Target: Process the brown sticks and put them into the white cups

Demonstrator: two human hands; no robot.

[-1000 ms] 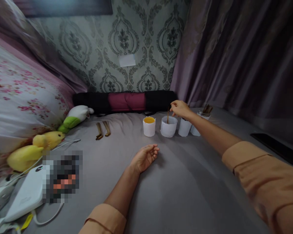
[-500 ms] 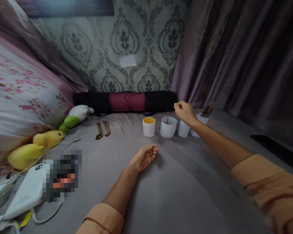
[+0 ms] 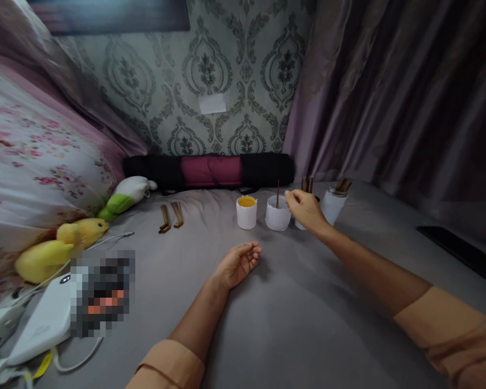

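Several white cups stand in a row on the grey bed sheet (image 3: 308, 302). One cup (image 3: 247, 212) holds a yellow filling. Beside it a second cup (image 3: 277, 214) has a thin brown stick (image 3: 277, 193) standing upright in it. My right hand (image 3: 306, 209) hovers just right of that cup, fingers curled loosely and nothing visible in them, covering a third cup with brown sticks (image 3: 307, 184) behind it. A jar (image 3: 333, 204) with more sticks stands farther right. My left hand (image 3: 240, 262) rests palm up on the sheet, fingers loosely spread, holding nothing.
Two brown bent pieces (image 3: 170, 215) lie left of the cups. A dark red and black bolster (image 3: 210, 170) lies against the wall. Yellow and green plush toys (image 3: 60, 246), a white device with cables (image 3: 40, 324) and a floral pillow fill the left. A dark flat object (image 3: 457, 248) lies far right.
My right hand let go of the upright stick, moved right, then drew back and down to the front of the cups. The left hand stayed put.
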